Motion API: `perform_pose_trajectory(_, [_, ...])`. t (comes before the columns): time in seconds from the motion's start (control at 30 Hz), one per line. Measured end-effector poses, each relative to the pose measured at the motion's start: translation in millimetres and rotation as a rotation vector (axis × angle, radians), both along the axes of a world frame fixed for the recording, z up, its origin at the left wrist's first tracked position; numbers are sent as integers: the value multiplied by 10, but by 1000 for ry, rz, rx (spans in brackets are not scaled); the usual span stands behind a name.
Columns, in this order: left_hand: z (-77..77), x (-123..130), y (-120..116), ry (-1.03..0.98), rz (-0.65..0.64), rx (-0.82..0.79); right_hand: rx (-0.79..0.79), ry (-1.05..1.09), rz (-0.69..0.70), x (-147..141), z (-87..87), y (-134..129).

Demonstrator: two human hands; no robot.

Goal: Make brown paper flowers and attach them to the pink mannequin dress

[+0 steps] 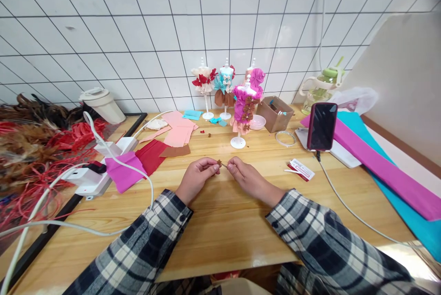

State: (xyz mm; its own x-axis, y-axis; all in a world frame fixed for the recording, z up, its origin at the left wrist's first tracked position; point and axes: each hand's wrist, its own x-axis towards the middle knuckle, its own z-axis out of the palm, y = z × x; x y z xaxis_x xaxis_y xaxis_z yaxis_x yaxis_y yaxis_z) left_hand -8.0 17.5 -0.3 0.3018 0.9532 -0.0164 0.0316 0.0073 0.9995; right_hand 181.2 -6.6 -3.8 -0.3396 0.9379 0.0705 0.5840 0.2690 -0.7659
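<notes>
Over the middle of the wooden table, my left hand pinches a small brown piece between thumb and fingertips. My right hand is closed on a thin brown strip or stick whose tip meets that piece; its exact shape is too small to tell. Just beyond my hands stands a small white dress form dressed in magenta and brown crinkled paper. Three more dressed forms stand behind it, one with red flowers, one in blue and brown, one with a pink rosette.
Coloured paper sheets, power strips with white cables and feathers are at left. On the right are a brown box, phone, card, jug and long paper rolls.
</notes>
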Motion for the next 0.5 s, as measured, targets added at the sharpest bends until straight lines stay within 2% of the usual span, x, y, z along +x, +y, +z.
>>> perform_pose_trajectory(0.5, [-13, 4, 9, 30, 26, 26, 0, 2, 15, 13, -4, -4])
